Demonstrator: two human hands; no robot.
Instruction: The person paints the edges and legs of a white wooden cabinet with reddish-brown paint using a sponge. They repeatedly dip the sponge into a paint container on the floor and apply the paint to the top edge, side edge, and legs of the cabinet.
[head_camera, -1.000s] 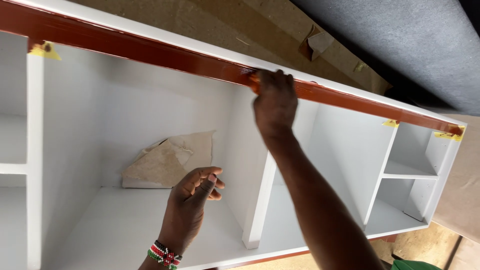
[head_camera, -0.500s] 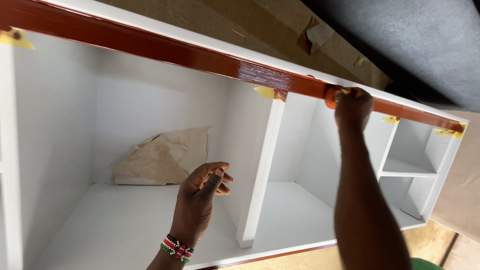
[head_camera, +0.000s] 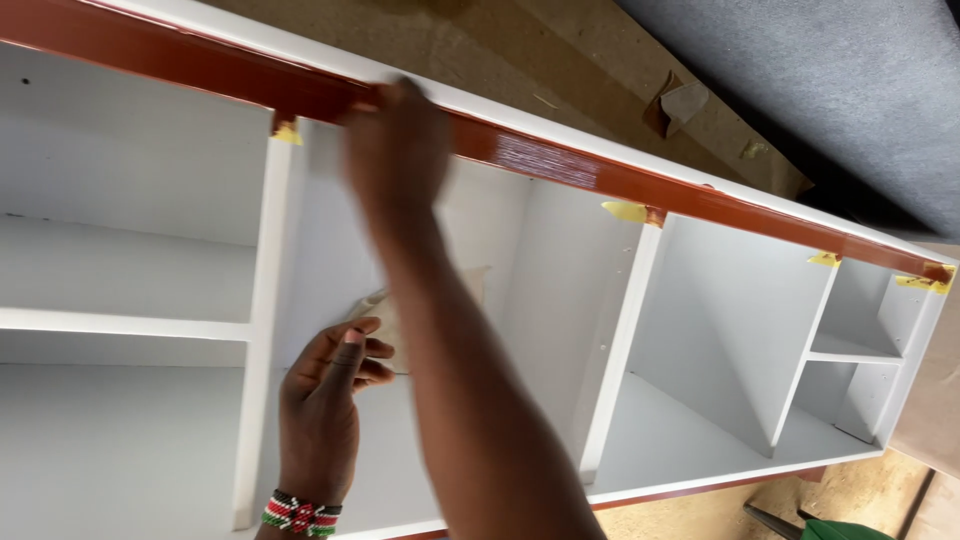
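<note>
Pressing on the brown edge strip (head_camera: 545, 160) along the top rim of the white cabinet (head_camera: 700, 330), the blurred right hand (head_camera: 398, 150) lies on it, fingers' grip I cannot tell, while the left hand (head_camera: 325, 400) hangs half-curled and empty below; the strip seems thin, smooth and stiff, best held flat from above.

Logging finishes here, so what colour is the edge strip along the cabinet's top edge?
Glossy reddish-brown, against the white cabinet; the edge strip shows best in the head view.

Behind the white unit lies a brown fibreboard sheet (head_camera: 480, 50) — scraps of torn tape (head_camera: 680, 105) stuck on it. At far right, a dark grey carpet-like surface (head_camera: 830, 90). At near right, a bare sawdust-coloured floor (head_camera: 850, 490) and something green (head_camera: 850, 530).
</note>
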